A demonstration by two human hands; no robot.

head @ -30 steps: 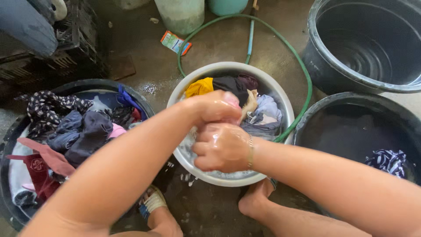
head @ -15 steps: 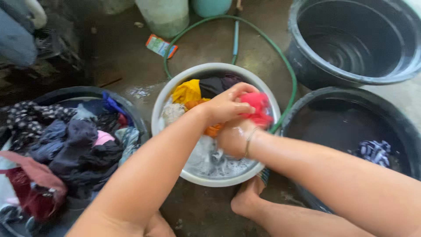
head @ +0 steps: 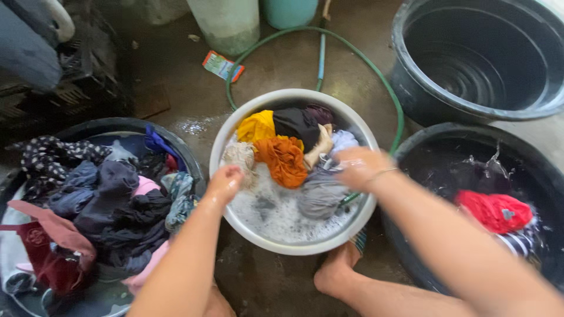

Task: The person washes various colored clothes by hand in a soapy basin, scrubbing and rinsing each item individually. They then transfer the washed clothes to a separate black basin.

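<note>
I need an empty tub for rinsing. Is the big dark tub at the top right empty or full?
Empty of clothes: the big dark tub shows only its bare ribbed inside. Whether shallow water lies at the bottom, I cannot tell.

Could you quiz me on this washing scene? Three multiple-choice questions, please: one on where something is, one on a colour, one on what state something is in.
1. Where does the red garment lie?
A. in the black tub of water on the right
B. on the bare floor
C. in the white basin

2. What colour is the cloth in the middle of the white basin?
A. green
B. orange
C. blue

3. What are the hands doing?
A. both gripping a brush
B. both empty over the basin
C. both tucked out of sight

Answers: 1 A, it floats there in dark water. 2 B, the orange cloth lies bunched. 3 B, the left hand and right hand hold nothing.
</note>
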